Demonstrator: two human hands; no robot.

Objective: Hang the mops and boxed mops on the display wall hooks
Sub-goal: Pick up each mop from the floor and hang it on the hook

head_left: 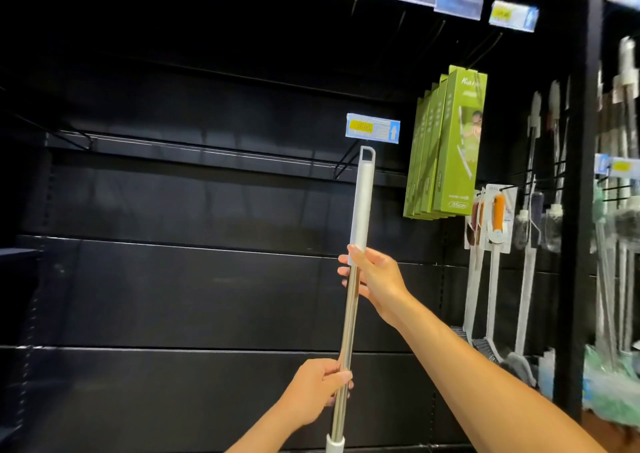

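Observation:
I hold a mop [360, 207] upright by its pole, a white grip on top and a shiny steel shaft below; its head is out of view under the frame. My right hand [372, 276] grips the pole where white meets steel. My left hand [317, 392] grips the steel shaft lower down. The white hanging loop [367, 155] at the top sits just below a price tag [373, 128] and close to the end of a black wall hook [346, 165]; whether the loop touches the hook I cannot tell. Several green boxed mops [450, 144] hang on a hook to the right.
The black display wall [190, 279] spreads across the left and middle, with bare hooks [436, 33] above under price labels. Brushes and long-handled cleaners [498, 245] hang at lower right. A black upright post [581, 175] divides off another bay of hanging mops [620, 210].

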